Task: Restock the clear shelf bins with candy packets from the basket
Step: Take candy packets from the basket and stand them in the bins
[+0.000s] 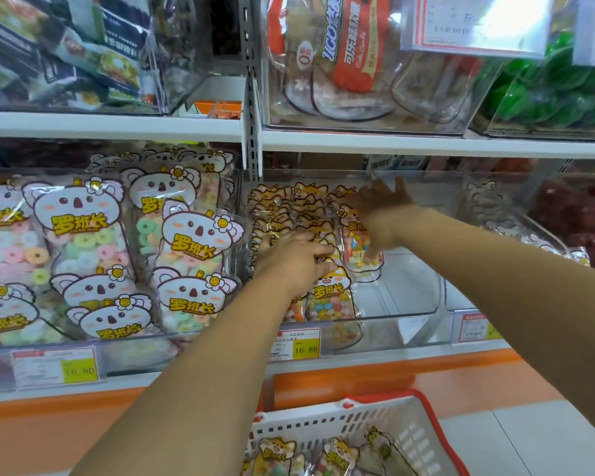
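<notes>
The left grip (296, 259) lies flat with its fingers stretched out, grasping nothing, pressed on the overlapping fox-faced candy packets (330, 293) in the clear bin (402, 304) on the lower shelf. The right grip (382, 207) reaches deeper into the same bin, its fingers spread and straight. It is against an upright packet (356, 243) at the right end of the rows, but I cannot tell whether the thumb holds that packet. The packets fill the bin's left half in close rows, too overlapped to count; the right half is bare.

Below, on the floor by the orange shelf base, the white basket (323, 427) with a red rim holds three more fox-faced packets (337, 455).

To the left, a second bin holds koala packets (193, 242) of pastel ring sweets, about nine showing. To the right, a bin holds a few pale packets (488, 207), and past it there is a bin of dark red goods (581, 214). Three price tags (298, 343) hang on the shelf front. On the upper shelf (117, 127), bins hold dark packets, an orange cola-candy bag (354, 46) and green packets (557, 91). Both forearms cross in front of the shelf edge and hide part of it.
</notes>
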The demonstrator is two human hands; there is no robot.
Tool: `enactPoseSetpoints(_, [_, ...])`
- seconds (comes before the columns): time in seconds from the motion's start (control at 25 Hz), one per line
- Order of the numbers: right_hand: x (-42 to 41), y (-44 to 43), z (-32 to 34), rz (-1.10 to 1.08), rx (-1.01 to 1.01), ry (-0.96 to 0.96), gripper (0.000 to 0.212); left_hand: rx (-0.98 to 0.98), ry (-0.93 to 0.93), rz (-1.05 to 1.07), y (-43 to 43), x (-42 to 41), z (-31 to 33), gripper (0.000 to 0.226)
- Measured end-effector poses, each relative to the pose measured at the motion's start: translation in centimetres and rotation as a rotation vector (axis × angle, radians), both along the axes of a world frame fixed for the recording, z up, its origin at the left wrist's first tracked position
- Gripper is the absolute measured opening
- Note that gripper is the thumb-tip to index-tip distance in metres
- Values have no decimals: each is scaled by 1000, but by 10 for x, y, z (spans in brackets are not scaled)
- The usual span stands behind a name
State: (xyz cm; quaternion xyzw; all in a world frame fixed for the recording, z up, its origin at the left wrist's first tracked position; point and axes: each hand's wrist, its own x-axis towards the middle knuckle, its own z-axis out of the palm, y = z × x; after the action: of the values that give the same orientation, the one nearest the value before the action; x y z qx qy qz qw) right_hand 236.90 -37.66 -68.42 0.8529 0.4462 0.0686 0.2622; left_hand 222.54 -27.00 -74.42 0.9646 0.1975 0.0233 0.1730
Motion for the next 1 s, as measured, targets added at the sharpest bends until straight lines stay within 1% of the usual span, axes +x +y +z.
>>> enactPoseSetpoints(0.12, [-1,4,-8,10,-61,-102,117,-1,-9,15,2,1,-2,39])
enactPoseSetpoints(0.2, [1,4,-12,18,-97,-132,117,-1,-11,18,2,2,-3,38])
enactPoseSetpoints(0.4, [4,-2,-6,-42,-43,-32,122,-27,-39,18,1,1,-2,39])
enactPoseSetpoints(0.6, [-8,1,-17,-74,-118,-115,125,-30,-37,21,0,0,-1,38])
enactPoseSetpoints(0.72, [-12,2,-25,-106,-133,-213,115,-46,-45,27,1,1,-2,37])
enactPoseSetpoints(0.8, [-13,5,-29,-135,-98,-235,107,-65,-57,39,2,1,-3,37])
enactPoseSetpoints(0.84, [-15,6,-30,-148,-92,-238,107,-69,-60,40,3,1,-3,37])
enactPoseSetpoints(0.92, [-15,6,-27,-159,-70,-197,118,-59,-58,36,3,1,-4,37])
enactPoseSetpoints(1.0, [-13,4,-21,-171,4,-79,131,-46,-46,37,3,1,-3,38])
